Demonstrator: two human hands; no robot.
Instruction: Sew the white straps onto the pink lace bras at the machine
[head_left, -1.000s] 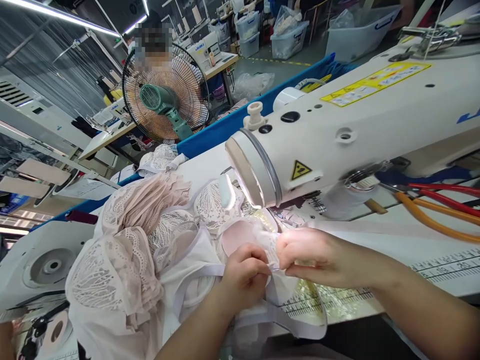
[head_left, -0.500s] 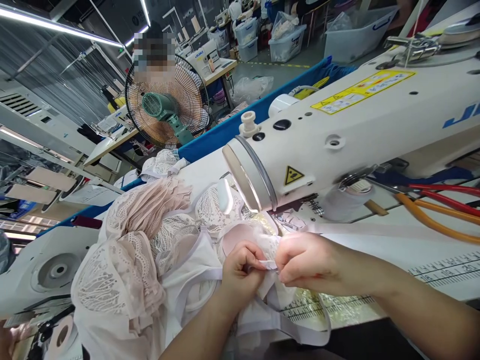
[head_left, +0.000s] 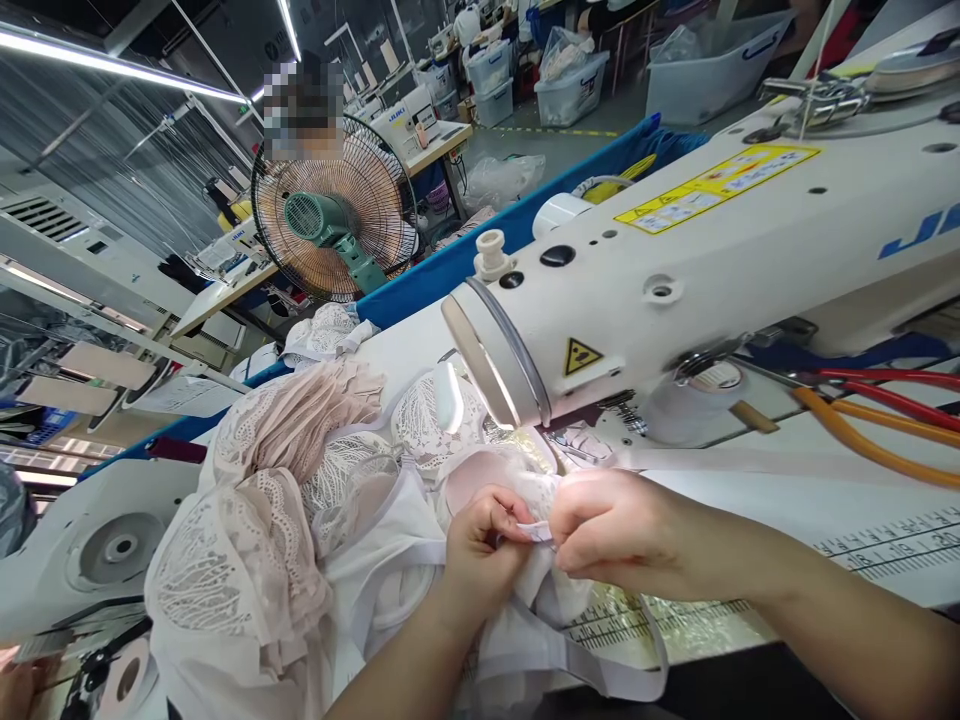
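Between my two hands runs a short stretch of white bra strap. My left hand pinches one end between thumb and finger. Close beside it, my right hand is curled shut on the same strip; its fingertips are partly hidden. The white lace bra the strip seems to belong to lies under my hands, its cup beneath the sewing machine head. A loop of strap hangs at the table's front edge. To the left, a heap of pale pink and white lace bras covers the table.
Red- and orange-handled tools lie right of the machine. A printed ruler runs along the tabletop. Another machine stands at the left. Beyond the blue cloth trough are a large fan, a person and plastic bins.
Both hands keep their pinch on the strap and have barely shifted. The view has moved very slightly; the heap of bras stays put.
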